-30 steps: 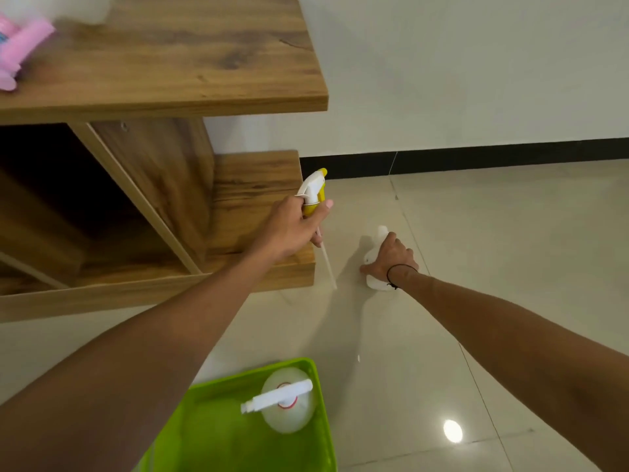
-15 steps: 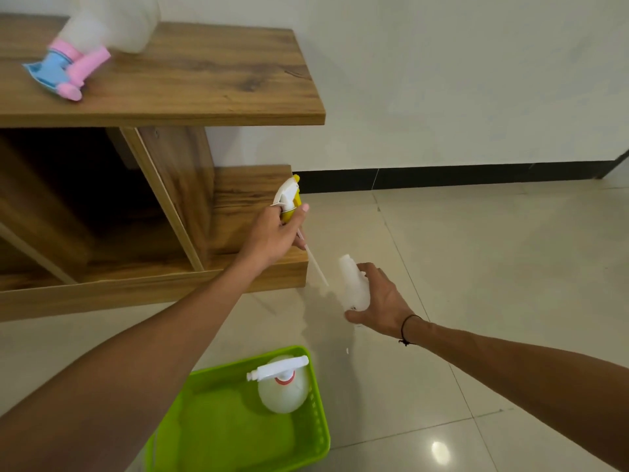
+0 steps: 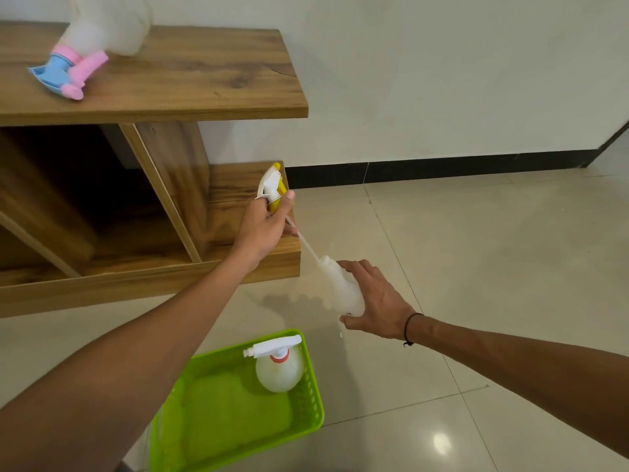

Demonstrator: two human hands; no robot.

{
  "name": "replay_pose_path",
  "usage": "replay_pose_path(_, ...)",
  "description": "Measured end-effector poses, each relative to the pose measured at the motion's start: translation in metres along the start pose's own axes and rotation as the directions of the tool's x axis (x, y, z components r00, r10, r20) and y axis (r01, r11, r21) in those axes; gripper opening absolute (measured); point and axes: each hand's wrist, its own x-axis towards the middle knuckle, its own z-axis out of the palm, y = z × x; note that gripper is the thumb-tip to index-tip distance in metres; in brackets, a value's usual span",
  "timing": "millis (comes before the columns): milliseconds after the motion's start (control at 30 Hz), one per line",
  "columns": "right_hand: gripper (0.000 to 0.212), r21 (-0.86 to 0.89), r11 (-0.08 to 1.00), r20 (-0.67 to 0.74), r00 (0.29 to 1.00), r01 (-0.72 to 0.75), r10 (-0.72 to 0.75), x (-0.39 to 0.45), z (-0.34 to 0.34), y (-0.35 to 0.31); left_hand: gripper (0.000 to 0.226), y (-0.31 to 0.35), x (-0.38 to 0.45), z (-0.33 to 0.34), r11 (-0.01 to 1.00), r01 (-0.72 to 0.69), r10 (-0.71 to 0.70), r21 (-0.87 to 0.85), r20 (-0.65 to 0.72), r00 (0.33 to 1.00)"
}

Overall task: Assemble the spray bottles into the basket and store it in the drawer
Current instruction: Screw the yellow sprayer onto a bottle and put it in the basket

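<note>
Nearest the camera, a lime-green plastic basket [image 3: 299, 417] with perforated walls sits on the glossy tile floor [image 3: 476, 267]. One finished spray bottle [image 3: 279, 367] stands in its far right corner — round translucent body, white trigger head, red collar.

Beyond it, the right hand [image 3: 381, 301] has fingers and thumb curled round an open-necked white plastic bottle [image 3: 340, 284], tilted with its neck towards the cabinet. A second ago this bottle was pressed down on the floor; now it is lifted clear and angled up. A black cord bracelet [image 3: 410, 327] circles the wrist.

The left hand [image 3: 263, 226] grips a white-and-yellow trigger sprayer head [image 3: 272, 185]; its thin white dip tube [image 3: 306, 241] runs down to the bottle's mouth, tip at or just inside — too blurred to say which. Earlier, tube and bottle were well apart, so the two halves have been brought together. Judged step: feed tube in, screw head on. Only then does this bottle go in the basket; storing in the drawer is not yet started.

Farther back, a wood-grain laminate cabinet [image 3: 221, 97] with open dark compartments below. On its top lies a third spray bottle [image 3: 102, 32], frosted body, with a pink-and-blue trigger head [image 3: 64, 73], on its side — blurred. Behind, a plain pale wall [image 3: 442, 80] with black skirting [image 3: 425, 168].
</note>
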Motion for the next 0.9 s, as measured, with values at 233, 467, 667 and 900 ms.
replay_pose_path(233, 0.097, -0.023, 0.998, -0.035, 0.998, 0.052, -0.053, -0.001, -0.002, -0.007, 0.035, -0.002, -0.01, -0.006, 0.998, -0.042, 0.041, -0.041, -0.032, 0.999)
replay_pose_path(467, 0.096, -0.055, 0.998, -0.029, 0.999, 0.04, -0.042, -0.013, -0.001, -0.002, 0.032, -0.003, -0.013, -0.013, 0.987, -0.028, 0.01, -0.161, -0.107, 0.994)
replay_pose_path(667, 0.097, -0.044, 0.995, -0.039, 0.995, 0.087, -0.089, -0.01, 0.003, -0.006, 0.036, -0.004, -0.016, -0.013, 0.979, 0.0, -0.017, -0.206, -0.082, 0.996)
replay_pose_path(900, 0.092, -0.002, 0.988, -0.104, 0.983, 0.155, -0.155, 0.01, -0.001, -0.024, 0.036, -0.015, -0.032, 0.001, 0.987, 0.009, -0.006, -0.158, 0.017, 1.0)
